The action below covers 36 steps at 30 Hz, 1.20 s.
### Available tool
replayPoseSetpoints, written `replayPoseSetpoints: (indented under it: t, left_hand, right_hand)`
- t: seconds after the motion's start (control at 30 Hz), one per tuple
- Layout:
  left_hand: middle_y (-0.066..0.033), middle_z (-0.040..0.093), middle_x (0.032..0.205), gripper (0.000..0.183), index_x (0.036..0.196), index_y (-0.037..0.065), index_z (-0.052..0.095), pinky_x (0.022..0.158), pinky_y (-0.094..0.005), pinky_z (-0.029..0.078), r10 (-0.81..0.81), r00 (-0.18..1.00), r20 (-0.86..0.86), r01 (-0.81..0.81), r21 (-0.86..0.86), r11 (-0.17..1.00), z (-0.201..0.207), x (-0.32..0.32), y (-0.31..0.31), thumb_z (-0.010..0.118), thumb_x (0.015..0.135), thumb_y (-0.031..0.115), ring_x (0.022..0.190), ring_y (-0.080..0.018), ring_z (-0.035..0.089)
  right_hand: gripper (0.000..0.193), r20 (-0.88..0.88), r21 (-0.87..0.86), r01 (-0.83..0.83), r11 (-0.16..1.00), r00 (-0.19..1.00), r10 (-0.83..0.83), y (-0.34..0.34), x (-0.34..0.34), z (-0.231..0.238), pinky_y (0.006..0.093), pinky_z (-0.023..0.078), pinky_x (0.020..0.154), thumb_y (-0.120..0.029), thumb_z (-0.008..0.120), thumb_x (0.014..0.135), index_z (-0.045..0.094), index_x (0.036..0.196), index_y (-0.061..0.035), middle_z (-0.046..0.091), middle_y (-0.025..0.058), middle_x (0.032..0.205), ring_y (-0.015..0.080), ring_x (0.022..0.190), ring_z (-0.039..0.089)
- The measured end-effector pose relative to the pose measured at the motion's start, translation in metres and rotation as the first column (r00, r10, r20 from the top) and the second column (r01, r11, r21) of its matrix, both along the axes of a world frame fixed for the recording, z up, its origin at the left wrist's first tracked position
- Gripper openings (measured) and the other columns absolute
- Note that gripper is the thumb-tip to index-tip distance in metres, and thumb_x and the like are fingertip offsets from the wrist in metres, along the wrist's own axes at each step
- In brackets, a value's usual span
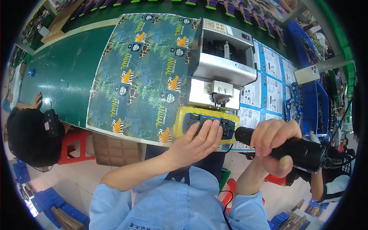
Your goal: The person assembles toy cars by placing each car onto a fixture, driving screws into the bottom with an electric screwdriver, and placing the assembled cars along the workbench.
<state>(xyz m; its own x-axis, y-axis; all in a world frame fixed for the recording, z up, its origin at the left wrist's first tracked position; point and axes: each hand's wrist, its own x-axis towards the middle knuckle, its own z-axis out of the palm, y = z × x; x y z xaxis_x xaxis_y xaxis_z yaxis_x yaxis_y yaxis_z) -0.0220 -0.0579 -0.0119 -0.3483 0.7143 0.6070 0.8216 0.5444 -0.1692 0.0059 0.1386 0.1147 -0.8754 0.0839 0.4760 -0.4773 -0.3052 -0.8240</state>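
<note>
At the table's near edge, a yellow holder cradles a blue toy car, its black underside facing up. My left hand presses its fingers over the car, and the thumb is hidden. In my right hand is a black electric screwdriver, gripped round its body and held almost level. The screwdriver's nose points left at the car's right end; whether its tip touches a screw I cannot tell. Just beyond the holder stands a metal bench machine with an open front.
Animal-print sheets cover the table left of the machine, and blue-white printed sheets its right. Several blue toy cars line the right edge. Purple-green pieces lie along the far side. A person in a black cap sits left.
</note>
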Motion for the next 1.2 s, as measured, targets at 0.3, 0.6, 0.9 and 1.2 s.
replayPoseSetpoints:
  t: [0.3,0.6,0.9,1.2]
  left_hand:
    - [-0.0035,0.060,0.134,0.034,0.126,0.013,0.058,0.114,-0.0412,0.031,0.017,1.000,0.004,-0.017,-0.005,1.000,0.004,0.000,0.000,0.054,0.094,0.027,0.128,-0.0201,0.052]
    - [-0.0061,0.058,0.137,0.037,0.128,0.011,0.055,0.114,-0.0412,0.031,0.012,1.000,0.007,-0.012,-0.009,1.000,0.003,0.003,-0.002,0.053,0.095,0.027,0.130,-0.0211,0.051]
    - [-0.0089,0.057,0.137,0.040,0.129,0.009,0.055,0.112,-0.0418,0.033,-0.001,1.000,0.017,0.001,0.010,1.000,0.007,0.002,-0.006,0.053,0.093,0.025,0.129,-0.0228,0.051]
    - [-0.0111,0.058,0.134,0.041,0.128,0.007,0.056,0.110,-0.0415,0.036,-0.026,1.000,0.008,0.025,0.028,0.999,0.006,0.001,-0.005,0.053,0.091,0.025,0.128,-0.0242,0.052]
  right_hand:
    - [0.036,-0.036,0.039,-0.064,0.997,0.997,0.066,0.006,-0.002,-0.003,0.0359,0.053,0.059,-0.012,0.075,0.070,0.052,0.095,-0.0016,0.060,0.0111,0.072,0.0220,0.058,0.059]
    - [0.031,-0.008,0.071,0.072,0.995,0.997,-0.072,-0.004,-0.001,0.003,0.0331,0.049,0.053,-0.027,0.066,0.086,0.049,0.093,-0.0015,0.054,0.0082,0.067,0.0167,0.054,0.053]
    - [0.019,-0.258,0.032,0.119,0.992,0.960,-0.107,-0.037,-0.060,0.023,0.0355,0.048,0.055,-0.018,0.056,0.093,0.052,0.096,-0.0005,0.053,0.0080,0.068,0.0189,0.056,0.051]
    - [0.015,-0.046,0.137,0.306,0.942,0.952,-0.302,-0.065,-0.065,0.027,0.0301,0.046,0.051,-0.010,0.063,0.091,0.052,0.086,-0.0012,0.054,0.0065,0.061,0.0140,0.047,0.051]
